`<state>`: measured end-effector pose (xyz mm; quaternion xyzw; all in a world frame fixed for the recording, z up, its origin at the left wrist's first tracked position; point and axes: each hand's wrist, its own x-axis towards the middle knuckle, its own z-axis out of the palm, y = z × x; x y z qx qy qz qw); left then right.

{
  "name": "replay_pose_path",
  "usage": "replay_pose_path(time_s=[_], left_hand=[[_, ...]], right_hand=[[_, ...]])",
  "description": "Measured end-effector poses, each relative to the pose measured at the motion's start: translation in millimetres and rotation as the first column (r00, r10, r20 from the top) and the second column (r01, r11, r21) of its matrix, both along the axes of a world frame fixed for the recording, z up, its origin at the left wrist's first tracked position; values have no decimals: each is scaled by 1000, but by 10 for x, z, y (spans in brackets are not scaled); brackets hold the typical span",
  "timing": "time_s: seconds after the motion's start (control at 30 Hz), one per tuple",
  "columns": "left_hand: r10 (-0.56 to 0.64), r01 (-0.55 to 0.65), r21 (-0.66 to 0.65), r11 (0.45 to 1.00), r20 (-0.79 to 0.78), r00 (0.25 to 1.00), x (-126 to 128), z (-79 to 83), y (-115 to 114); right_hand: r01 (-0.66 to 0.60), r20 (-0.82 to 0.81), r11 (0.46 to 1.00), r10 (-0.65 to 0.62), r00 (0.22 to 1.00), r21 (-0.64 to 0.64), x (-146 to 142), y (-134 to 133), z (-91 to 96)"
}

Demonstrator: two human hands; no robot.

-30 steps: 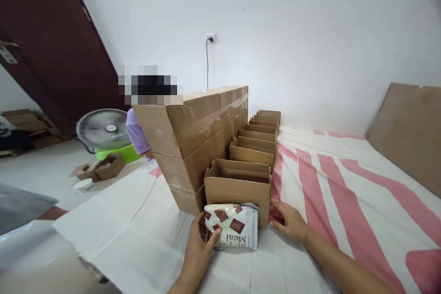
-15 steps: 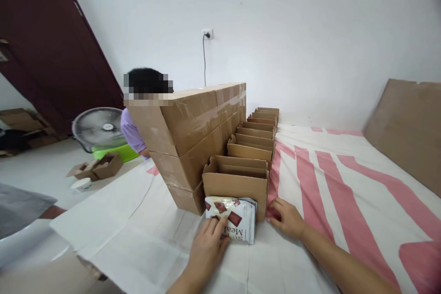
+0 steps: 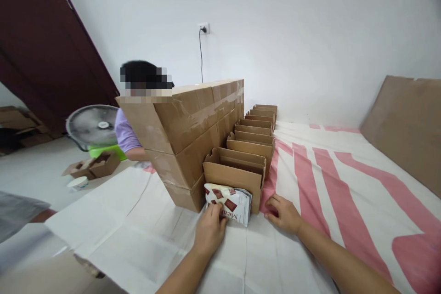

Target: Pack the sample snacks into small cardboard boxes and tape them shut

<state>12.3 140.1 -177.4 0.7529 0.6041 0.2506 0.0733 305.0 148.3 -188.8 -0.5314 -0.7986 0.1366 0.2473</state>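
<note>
Pressing the fingertips of the left hand (image 3: 211, 230) to the face of the printed pouch (image 3: 235, 206), with fingers close together and thumb low by its bottom edge; cannot tell about a full grip, with the back of the pouch hidden. Resting, in the case of the pouch, on the white and pink cloth (image 3: 275, 259), right before the front panel of the nearest cardboard box (image 3: 237, 175), leaning a little, with dark red squares and dark lettering facing the camera. Curling the fingers of the right hand (image 3: 285, 214) loosely, with a narrow gap between thumb and forefinger, just beside the right end of that box and apart from the pouch.

Standing open-topped farther on, in a line behind the nearest one: more boxes (image 3: 253, 146). Running alongside on the left: a tall stack of taped cartons (image 3: 195, 131). Lying beyond the cloth's left edge, on the floor: a white tub (image 3: 78, 183), then an open carton (image 3: 106, 164). Showing past the stack: a co-worker's purple sleeve (image 3: 126, 129), near a fan (image 3: 90, 123). Leaning at far right: a cardboard sheet (image 3: 404, 133). Rising at the back: a pale wall (image 3: 303, 36) with a plugged-in socket (image 3: 206, 27).
</note>
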Motion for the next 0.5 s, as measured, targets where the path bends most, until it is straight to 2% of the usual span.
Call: replay_pose_path(time_s=[0.13, 0.5], left_hand=[[-1, 2, -29, 1000, 58, 998, -36, -122, -1], [-32, 46, -60, 997, 219, 975, -29, -118, 56]], right_hand=[[4, 2, 1000, -4, 1000, 7, -1, 7, -12], [-12, 5, 1000, 12, 1000, 13, 25, 15, -21]])
